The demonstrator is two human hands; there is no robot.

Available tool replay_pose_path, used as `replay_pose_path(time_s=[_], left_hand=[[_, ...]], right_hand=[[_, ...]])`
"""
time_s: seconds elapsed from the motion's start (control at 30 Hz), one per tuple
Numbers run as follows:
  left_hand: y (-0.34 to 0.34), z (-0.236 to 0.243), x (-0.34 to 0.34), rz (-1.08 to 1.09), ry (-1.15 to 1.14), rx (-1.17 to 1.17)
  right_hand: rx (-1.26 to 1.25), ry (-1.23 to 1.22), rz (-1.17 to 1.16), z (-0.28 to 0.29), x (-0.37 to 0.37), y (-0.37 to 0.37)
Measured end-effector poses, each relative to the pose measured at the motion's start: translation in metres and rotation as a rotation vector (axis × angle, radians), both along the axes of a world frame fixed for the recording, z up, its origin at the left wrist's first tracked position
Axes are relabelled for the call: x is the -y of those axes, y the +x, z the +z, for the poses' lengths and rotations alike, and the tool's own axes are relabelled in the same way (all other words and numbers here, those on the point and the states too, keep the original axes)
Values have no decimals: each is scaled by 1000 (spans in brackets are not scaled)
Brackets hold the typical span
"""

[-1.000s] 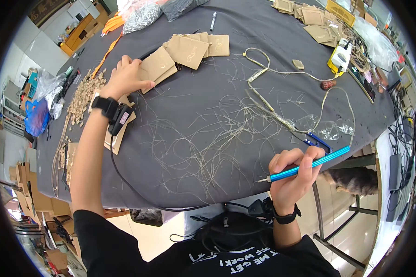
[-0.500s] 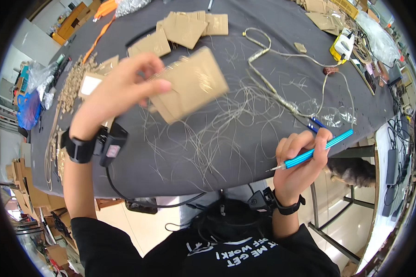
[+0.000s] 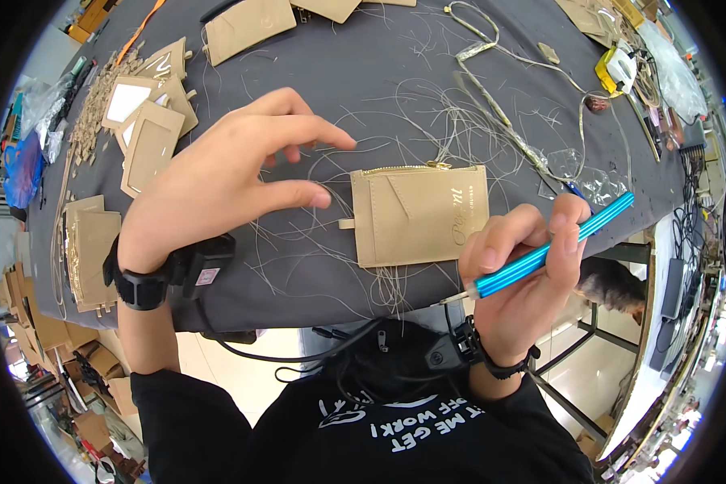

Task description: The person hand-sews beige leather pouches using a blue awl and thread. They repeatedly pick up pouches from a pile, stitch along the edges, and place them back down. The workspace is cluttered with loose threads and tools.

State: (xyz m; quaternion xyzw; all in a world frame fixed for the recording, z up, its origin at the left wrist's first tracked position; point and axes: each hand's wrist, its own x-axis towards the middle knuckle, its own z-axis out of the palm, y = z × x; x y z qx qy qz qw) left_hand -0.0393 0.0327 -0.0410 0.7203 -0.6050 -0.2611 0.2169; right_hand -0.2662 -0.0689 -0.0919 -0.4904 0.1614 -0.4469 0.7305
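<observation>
A beige zip pouch [image 3: 419, 218] with gold lettering and a small side loop lies flat on the grey cloth-covered table, among loose thin threads. My left hand [image 3: 258, 157] is just left of it, fingers curved and apart, empty, hovering over threads. In my right hand [image 3: 532, 274], close by the pouch's lower right, is a bright blue pen-like tool [image 3: 589, 222] with a thin metal tip pointing left.
More beige pouches and card holders [image 3: 149, 141] lie at the left and back [image 3: 250, 28]. There are small scraps [image 3: 97, 105], a looped cord [image 3: 476, 56], a yellow-and-white device [image 3: 613, 68], crumpled clear plastic [image 3: 597, 181] and a dark animal [image 3: 609, 286] under the table's right side.
My left hand took a pouch from the back pile, brought it forward, and has let it go; it now lies before me. My right hand still holds the blue tool, slightly higher in view.
</observation>
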Motion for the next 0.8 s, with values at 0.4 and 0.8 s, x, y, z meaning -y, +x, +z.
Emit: replay_pose_path(time_s=[0.4, 0.8], left_hand=[[-17, -24, 0, 51, -207, 59], [-13, -21, -1, 136, -121, 30]], right_hand=[[-199, -153, -107, -6, 0, 35], [-307, -371, 51, -12, 6, 37]])
